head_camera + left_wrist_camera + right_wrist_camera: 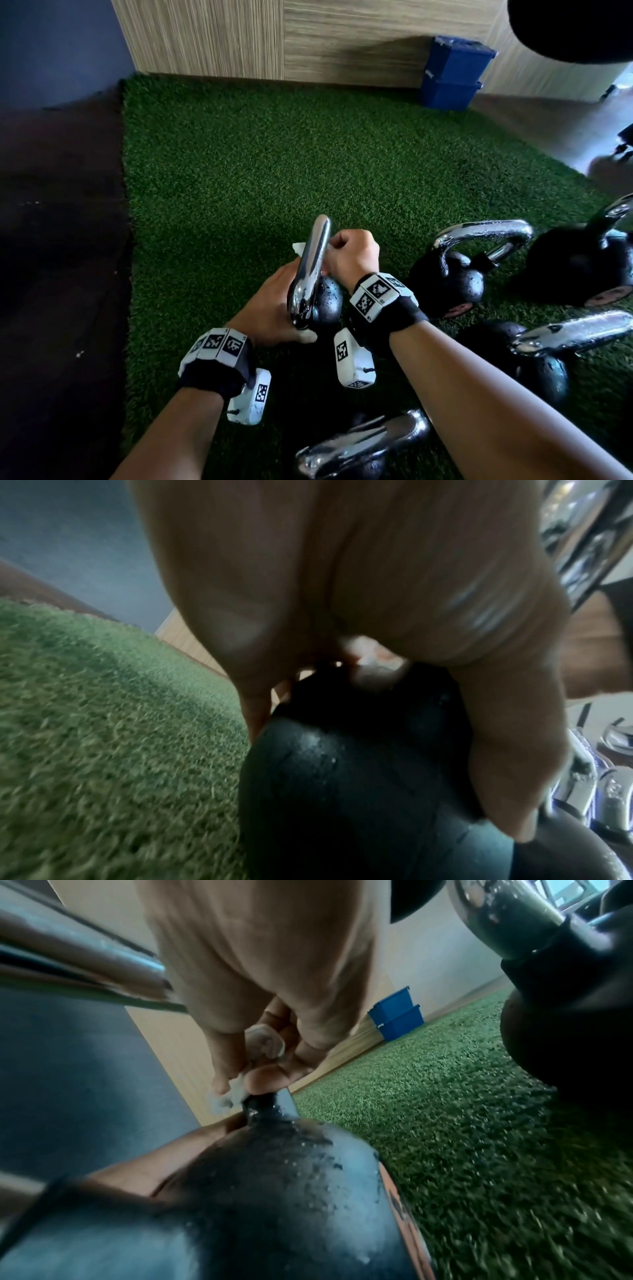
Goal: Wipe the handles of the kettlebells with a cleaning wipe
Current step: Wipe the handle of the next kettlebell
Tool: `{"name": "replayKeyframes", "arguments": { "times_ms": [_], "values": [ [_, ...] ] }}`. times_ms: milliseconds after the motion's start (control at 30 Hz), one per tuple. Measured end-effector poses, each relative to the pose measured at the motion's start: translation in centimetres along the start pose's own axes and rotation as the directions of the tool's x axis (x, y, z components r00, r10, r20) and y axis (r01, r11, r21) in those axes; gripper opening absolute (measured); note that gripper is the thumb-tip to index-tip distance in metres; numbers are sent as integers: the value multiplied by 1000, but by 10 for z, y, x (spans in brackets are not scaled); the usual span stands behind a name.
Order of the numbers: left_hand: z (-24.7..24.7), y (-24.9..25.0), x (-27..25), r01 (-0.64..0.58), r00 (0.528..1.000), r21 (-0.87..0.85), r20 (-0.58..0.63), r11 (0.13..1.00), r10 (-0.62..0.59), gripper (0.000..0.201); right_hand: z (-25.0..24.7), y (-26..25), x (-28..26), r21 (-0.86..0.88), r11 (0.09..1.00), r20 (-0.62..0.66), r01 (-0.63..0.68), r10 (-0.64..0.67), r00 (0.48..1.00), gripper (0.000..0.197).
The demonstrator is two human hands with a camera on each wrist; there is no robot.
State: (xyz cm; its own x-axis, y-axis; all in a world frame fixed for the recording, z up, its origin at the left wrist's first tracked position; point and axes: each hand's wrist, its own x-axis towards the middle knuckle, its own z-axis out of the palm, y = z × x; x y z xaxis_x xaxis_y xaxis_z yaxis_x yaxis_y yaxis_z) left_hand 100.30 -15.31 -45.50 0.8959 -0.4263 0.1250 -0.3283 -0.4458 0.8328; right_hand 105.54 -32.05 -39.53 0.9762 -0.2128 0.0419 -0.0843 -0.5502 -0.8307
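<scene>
A small black kettlebell (pixel 325 303) with a chrome handle (pixel 313 260) is tilted up above the green turf. My left hand (pixel 274 308) cups its ball from the left side, thumb curled under it; the ball (pixel 342 791) fills the left wrist view. My right hand (pixel 349 257) is curled round a white cleaning wipe (pixel 299 248) and presses it against the handle's far side. The right wrist view has the wipe (pixel 232 1096) pinched between fingertips just above the ball (pixel 274 1191).
Several other black kettlebells with chrome handles lie on the turf: one to the right (pixel 455 274), a bigger one (pixel 582 263) beyond it, one (pixel 534 359) under my right forearm, one (pixel 359 448) near me. Two stacked blue bins (pixel 452 73) stand by the wooden wall. Dark flooring (pixel 58 240) borders the turf on the left.
</scene>
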Motion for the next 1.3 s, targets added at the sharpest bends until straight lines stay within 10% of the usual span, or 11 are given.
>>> {"name": "replayKeyframes", "arguments": {
  "times_ms": [233,400,600,800,1067,1300],
  "values": [
    [3,-3,-2,7,1000,-15,-14,1000,-8,115,-10,-7,4,-102,994,189,-41,59,980,22],
    [4,0,-6,91,996,116,-6,989,-91,120,-35,-17,9,-229,956,230,185,-132,964,16],
    [2,20,-20,201,980,223,-55,954,-193,120,-49,-40,14,-319,737,470,597,-424,774,59],
    [-7,65,-44,172,935,361,-354,916,-36,108,-55,-42,21,-354,681,520,641,-426,740,35],
    [-41,97,-29,306,950,656,-261,690,-174,88,-79,-44,21,-480,661,573,577,-262,776,6],
    [-65,101,-4,293,949,714,-135,635,-286,66,-98,-39,4,-533,551,637,642,-237,733,24]
  ]
}}
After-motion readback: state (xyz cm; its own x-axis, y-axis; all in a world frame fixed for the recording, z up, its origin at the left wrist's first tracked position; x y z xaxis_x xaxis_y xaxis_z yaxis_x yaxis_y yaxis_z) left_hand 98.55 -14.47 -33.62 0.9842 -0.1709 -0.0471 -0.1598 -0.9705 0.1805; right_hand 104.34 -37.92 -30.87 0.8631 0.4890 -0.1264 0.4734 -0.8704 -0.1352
